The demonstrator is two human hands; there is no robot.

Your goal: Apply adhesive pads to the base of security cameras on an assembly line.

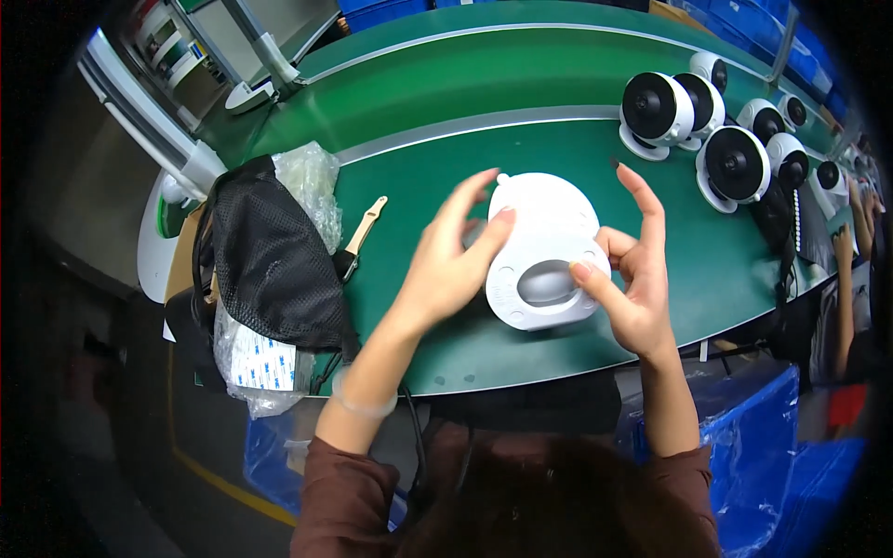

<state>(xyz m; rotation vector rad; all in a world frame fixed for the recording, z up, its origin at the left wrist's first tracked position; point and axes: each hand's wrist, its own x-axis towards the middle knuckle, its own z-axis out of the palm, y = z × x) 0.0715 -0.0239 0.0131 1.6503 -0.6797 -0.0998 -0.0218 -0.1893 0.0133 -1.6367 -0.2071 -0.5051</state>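
Note:
A white round-headed device (544, 205) is up in front of me over the green table, its smooth white side and its base (505, 296) facing me. The base has an oval opening and small round pads. My right hand (637, 293) grips the base at its right side, thumb on the front beside the opening and index finger raised off it. At the device's upper left edge, my left hand (446, 265) has its thumb and fingertips against the housing, close to a small knob. The far side of the device is hidden.
Several similar white devices with black round faces (735, 163) stand at the right. A black mesh bag (270, 251), clear plastic wrap (312, 186) and a wooden-handled brush (367, 223) lie left on the green table (419, 363). Other people's arms (845, 288) show at far right.

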